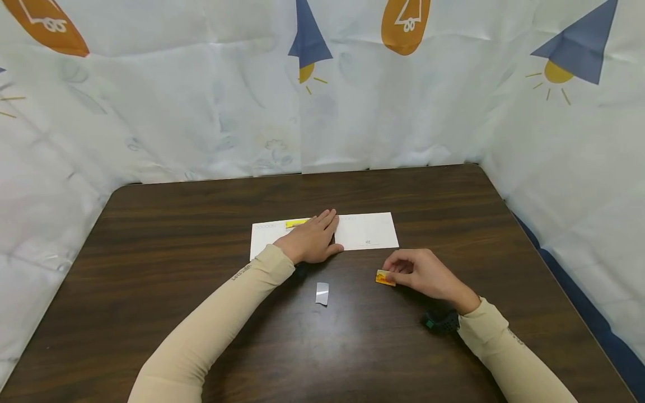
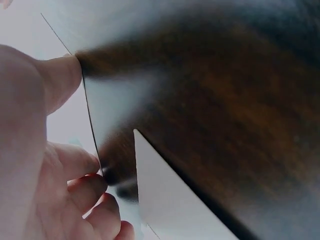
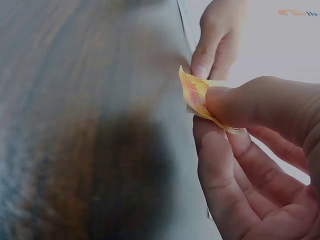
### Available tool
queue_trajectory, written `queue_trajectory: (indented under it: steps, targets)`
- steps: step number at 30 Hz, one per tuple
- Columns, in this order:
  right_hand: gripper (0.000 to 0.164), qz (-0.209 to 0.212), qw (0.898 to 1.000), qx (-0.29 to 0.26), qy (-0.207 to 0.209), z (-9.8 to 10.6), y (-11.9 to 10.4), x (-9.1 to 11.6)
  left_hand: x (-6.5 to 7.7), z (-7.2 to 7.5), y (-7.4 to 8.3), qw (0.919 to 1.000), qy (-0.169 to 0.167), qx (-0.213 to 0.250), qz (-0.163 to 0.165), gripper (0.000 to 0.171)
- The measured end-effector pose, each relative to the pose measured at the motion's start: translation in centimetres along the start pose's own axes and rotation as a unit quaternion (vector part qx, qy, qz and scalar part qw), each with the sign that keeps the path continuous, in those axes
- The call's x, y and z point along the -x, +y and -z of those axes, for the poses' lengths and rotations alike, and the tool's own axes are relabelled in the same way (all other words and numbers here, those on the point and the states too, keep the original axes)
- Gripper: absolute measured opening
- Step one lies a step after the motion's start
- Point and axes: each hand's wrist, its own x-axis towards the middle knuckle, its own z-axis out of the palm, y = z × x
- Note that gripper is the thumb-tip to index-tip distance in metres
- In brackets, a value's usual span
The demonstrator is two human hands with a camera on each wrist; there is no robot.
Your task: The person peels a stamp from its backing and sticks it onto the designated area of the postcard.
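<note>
My left hand [image 1: 313,239] rests flat on long white paper, like an envelope [image 1: 367,230], its fingers pointing away and its thumb out to the right. A yellow strip [image 1: 296,223] shows at the paper's upper edge, partly under the hand. To the right, just in front of the paper, my right hand [image 1: 423,272] pinches a small yellow-orange packet [image 3: 194,95] with crimped, zigzag edges between thumb and fingers. Red print on the packet is too blurred to read. A pale paper corner [image 2: 165,200] sticks out near the left hand in the left wrist view.
A small, shiny, see-through piece [image 1: 322,294] lies on the dark wooden table [image 1: 201,224] between the two forearms. White printed cloth [image 1: 242,112] hangs behind the table and along both its sides.
</note>
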Motion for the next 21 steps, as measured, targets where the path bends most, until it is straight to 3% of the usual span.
queue_trajectory:
  steps: [13,16,21]
  targets:
    - [0.007,-0.020,0.998,-0.038,0.044,1.1,-0.6,-0.6,0.2,0.0,-0.2,0.9999,0.004,0.009,-0.009,0.078]
    - [0.007,-0.027,0.996,-0.063,0.053,1.3,-0.9,-0.8,0.3,0.1,-0.3,0.9993,0.024,0.009,-0.027,0.078]
    - [0.012,-0.043,0.992,-0.095,0.070,1.8,-1.5,-1.1,0.6,0.3,-0.3,0.9939,0.085,0.003,-0.071,0.075]
